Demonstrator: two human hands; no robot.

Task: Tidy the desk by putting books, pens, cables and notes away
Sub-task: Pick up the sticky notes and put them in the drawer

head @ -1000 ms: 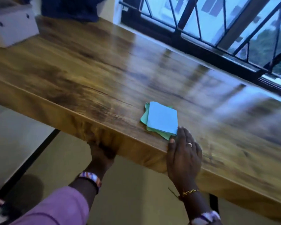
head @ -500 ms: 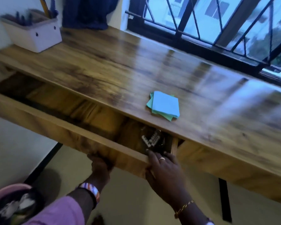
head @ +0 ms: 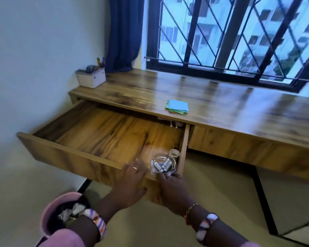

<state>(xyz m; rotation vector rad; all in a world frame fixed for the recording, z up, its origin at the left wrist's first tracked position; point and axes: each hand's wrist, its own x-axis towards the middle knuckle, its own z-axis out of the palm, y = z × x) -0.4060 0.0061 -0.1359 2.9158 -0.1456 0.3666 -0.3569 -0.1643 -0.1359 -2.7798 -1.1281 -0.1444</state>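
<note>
A small stack of blue and green sticky notes (head: 177,106) lies on the wooden desk (head: 230,111) near its front edge. Below it, the long left drawer (head: 96,132) stands pulled far out. My left hand (head: 130,184) reaches over the drawer front with its fingers spread and blurred, the thumb in front of the panel. To its right, my right hand (head: 173,191) has its fingers curled over the drawer's front edge, beside a glass dish (head: 173,168) holding batteries. A white pen holder (head: 91,78) with pens stands at the desk's far left corner.
A small round container (head: 174,153) sits behind the glass dish in the drawer's right corner. Something pale shows at the drawer's back (head: 173,123). A pink bin (head: 50,211) with crumpled paper stands on the floor at lower left. The wall is close on the left.
The drawer has gone from shut to pulled far out. My left hand moved from under the drawer front to over its top edge. My right hand left the desk top for the drawer front.
</note>
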